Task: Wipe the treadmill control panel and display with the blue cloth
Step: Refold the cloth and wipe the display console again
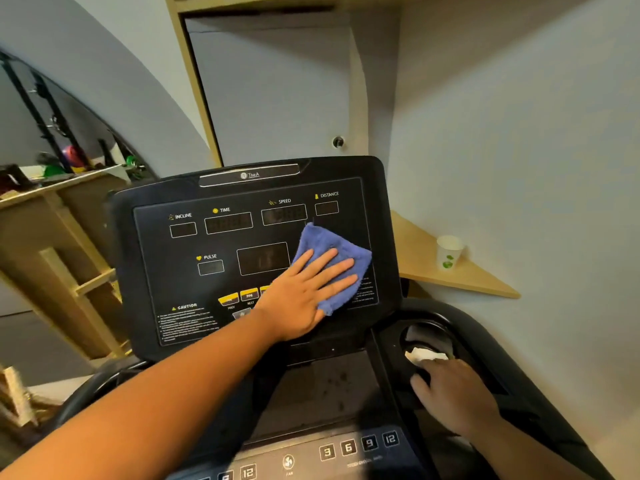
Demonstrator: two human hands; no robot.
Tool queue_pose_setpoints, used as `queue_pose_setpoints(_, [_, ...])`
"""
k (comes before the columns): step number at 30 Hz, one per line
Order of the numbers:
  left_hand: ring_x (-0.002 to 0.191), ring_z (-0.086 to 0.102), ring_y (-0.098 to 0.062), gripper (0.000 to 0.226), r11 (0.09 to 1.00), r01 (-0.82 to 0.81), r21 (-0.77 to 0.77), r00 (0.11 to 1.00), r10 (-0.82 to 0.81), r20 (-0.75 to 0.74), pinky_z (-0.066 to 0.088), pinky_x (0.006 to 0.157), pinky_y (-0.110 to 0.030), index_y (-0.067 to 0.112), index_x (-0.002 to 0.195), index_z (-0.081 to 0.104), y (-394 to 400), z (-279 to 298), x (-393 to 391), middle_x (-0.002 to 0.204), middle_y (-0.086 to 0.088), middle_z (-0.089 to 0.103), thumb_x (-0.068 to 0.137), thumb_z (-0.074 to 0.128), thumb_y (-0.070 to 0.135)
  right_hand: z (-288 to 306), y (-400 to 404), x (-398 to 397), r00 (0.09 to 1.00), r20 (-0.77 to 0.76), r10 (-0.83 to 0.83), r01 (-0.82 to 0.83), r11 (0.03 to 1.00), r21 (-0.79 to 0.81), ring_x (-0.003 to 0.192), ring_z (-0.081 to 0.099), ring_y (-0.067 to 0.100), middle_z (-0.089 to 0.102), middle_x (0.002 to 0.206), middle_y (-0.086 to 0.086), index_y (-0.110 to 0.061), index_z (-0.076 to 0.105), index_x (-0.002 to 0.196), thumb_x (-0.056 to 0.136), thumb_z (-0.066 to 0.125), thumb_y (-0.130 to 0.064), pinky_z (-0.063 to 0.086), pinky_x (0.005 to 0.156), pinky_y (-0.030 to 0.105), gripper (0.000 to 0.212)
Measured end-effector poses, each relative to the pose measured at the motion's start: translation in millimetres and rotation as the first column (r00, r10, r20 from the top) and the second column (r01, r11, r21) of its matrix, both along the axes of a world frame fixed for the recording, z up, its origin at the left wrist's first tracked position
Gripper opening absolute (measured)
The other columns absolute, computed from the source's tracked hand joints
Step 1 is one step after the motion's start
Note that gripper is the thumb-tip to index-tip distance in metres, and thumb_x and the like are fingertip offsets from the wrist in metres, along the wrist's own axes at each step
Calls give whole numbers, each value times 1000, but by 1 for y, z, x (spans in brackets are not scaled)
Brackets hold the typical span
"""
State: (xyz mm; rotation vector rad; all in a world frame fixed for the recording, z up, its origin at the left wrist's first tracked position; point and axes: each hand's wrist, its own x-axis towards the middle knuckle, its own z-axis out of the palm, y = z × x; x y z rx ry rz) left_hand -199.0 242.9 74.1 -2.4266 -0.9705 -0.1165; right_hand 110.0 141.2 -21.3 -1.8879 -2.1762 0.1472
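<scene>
The black treadmill control panel (194, 271) faces me, with dark display windows labelled incline, time, speed, distance and pulse. My left hand (306, 292) lies flat, fingers spread, pressing the blue cloth (341, 251) against the panel's right side, beside the large centre display (258, 259). The cloth covers the panel's right middle area, and the hand hides some of the yellow buttons. My right hand (450, 396) rests on the black console near the right cup holder (429, 336), fingers curled over its rim, next to a white crumpled paper (424, 355).
A paper cup (448, 252) stands on a wooden corner shelf (433, 271) right of the panel. A lower button strip (356, 446) with speed numbers runs along the bottom. Wooden racks with gym gear stand at the left. A wall is close on the right.
</scene>
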Motion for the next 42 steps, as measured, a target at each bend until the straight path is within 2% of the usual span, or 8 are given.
queue_pose_setpoints(4, [160, 7, -32, 69, 966, -244, 89, 952, 221, 210, 5, 128, -54, 28, 165, 17, 20, 52, -38, 173, -3, 13, 98, 31, 39, 1, -1, -2, 1000, 5, -4, 4, 1000, -8, 80, 55, 7, 73, 96, -9, -28, 72, 113, 99, 39, -46, 44, 86, 26, 40])
queue_pose_setpoints(10, [159, -7, -39, 68, 841, -539, 37, 709, 429, 559, -5, 127, -56, 25, 167, 6, 49, 98, -35, 174, -7, -5, 104, 22, 44, -1, 0, -1, 1000, -27, 3, -3, 1000, 3, 88, 64, 8, 73, 93, -10, -28, 72, 114, 98, 41, -46, 49, 91, 27, 39])
queue_pose_setpoints(16, [160, 0, -37, 71, 988, -151, 42, 977, 143, 159, -4, 128, -55, 26, 166, 18, 1, 8, 10, 174, -5, 9, 101, 40, 44, -4, 0, 0, 998, -63, 0, -2, 1000, -31, 73, 58, 2, 66, 79, -15, -29, 72, 101, 97, 44, -46, 48, 81, 22, 34])
queue_pose_setpoints(22, [161, 1, -32, 66, 963, -241, 122, 962, 221, 162, 4, 129, -53, 26, 166, 17, 8, 43, -78, 174, -3, 10, 102, 27, 42, -2, 2, -1, 998, -63, 6, -12, 997, -82, 68, 60, 1, 62, 71, -13, -33, 67, 89, 99, 44, -45, 40, 69, 14, 28])
queue_pose_setpoints(30, [158, -6, -41, 67, 758, -652, -25, 528, 478, 702, -5, 126, -58, 25, 167, 6, 18, 67, -90, 174, -10, 0, 106, 30, 37, -5, 1, -1, 997, -72, 3, -6, 1000, -29, 60, 57, 4, 56, 62, -13, -30, 71, 88, 97, 51, -41, 31, 58, 13, 25])
queue_pose_setpoints(37, [160, -3, -35, 70, 962, -268, 46, 944, 253, 211, 4, 128, -57, 28, 166, 15, -23, -4, -62, 175, -4, 7, 101, 36, 43, -2, 0, -2, 998, -61, -2, -5, 994, -109, 59, 58, 4, 59, 62, -9, -36, 57, 72, 99, 49, -37, 32, 56, 15, 28])
queue_pose_setpoints(39, [161, -1, -32, 68, 963, -255, 84, 957, 238, 168, 4, 129, -54, 28, 166, 18, -21, 7, -90, 174, -3, 8, 101, 33, 42, -1, 1, -2, 999, -45, -10, 4, 991, -134, 61, 59, 2, 61, 65, -10, -35, 59, 76, 99, 48, -39, 32, 57, 14, 26])
queue_pose_setpoints(42, [160, 3, -35, 69, 900, -427, 90, 859, 372, 351, 6, 128, -54, 28, 165, 20, -14, 32, -139, 174, -4, 14, 98, 34, 37, 0, 2, -3, 1000, -11, -10, 8, 990, -140, 66, 61, 1, 64, 70, -10, -34, 64, 85, 100, 46, -41, 37, 60, 14, 25])
